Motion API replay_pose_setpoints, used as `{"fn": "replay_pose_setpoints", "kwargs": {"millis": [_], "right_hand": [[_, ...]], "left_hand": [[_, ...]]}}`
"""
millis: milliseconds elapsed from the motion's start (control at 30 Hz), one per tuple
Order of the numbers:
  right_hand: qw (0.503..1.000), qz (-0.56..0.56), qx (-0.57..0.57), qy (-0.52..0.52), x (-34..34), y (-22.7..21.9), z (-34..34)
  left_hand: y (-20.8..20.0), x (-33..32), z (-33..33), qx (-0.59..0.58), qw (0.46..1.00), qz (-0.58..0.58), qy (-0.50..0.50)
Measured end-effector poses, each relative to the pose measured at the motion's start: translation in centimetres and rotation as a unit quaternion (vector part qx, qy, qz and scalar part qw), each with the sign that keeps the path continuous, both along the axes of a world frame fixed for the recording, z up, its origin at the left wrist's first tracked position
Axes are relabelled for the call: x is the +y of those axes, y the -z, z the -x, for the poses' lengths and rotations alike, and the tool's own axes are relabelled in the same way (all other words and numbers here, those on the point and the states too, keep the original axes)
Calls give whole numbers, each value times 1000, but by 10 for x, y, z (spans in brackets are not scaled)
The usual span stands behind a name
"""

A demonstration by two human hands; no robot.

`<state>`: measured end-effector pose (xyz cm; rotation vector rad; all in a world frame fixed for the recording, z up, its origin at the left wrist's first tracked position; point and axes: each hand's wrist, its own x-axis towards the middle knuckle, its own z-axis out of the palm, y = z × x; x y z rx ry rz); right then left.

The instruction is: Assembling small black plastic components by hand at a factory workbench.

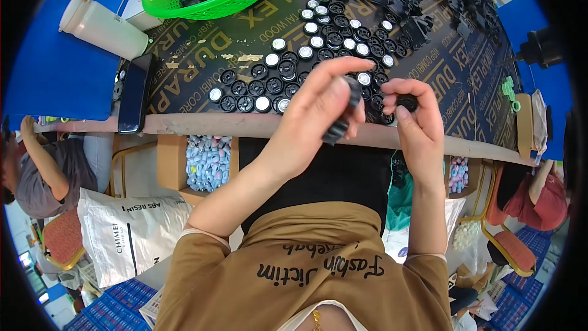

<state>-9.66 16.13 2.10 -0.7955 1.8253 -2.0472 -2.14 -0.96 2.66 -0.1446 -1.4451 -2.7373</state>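
Note:
Above the table's near edge, my left hand [306, 107] is closed around a black plastic part [334, 132] that shows below and between its fingers; its full shape is hidden. Just to the right, my right hand [422, 125] pinches a small black wheel [407, 103] between thumb and fingers. The two hands are apart. Beyond and left of them, many black wheels [258, 71] lie loose on the dark table board [190, 89]. Some wheels carry silvery-white centres, such as this white-centred wheel [272, 59].
A green basket [214, 10] holds black parts at the far left. Nearby lie a white bottle [107, 27] and a phone [135, 93]. Black parts [422, 0] heap at far right, by a black tool [542, 48]. Below the edge sits a carton of bluish pieces [208, 162]. People sit on both sides.

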Motion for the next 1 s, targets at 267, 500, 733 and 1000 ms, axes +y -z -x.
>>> {"fn": "replay_pose_setpoints", "kwargs": {"millis": [267, 500, 733, 1000], "right_hand": [[997, -30, -60, 39, 3, 0, -20], [938, -116, 310, 104, -13, -8, -30], [879, -151, 439, 109, -18, -12, -40], [897, -122, 407, 118, -20, -22, -45]], "left_hand": [[9, 12, 12, -123, 924, -360, 36], [8, 22, 13, -133, 895, -425, 19], [-4, 27, 8, -127, 901, -415, -4], [-4, 32, 5, -78, 918, -388, -20]]}}
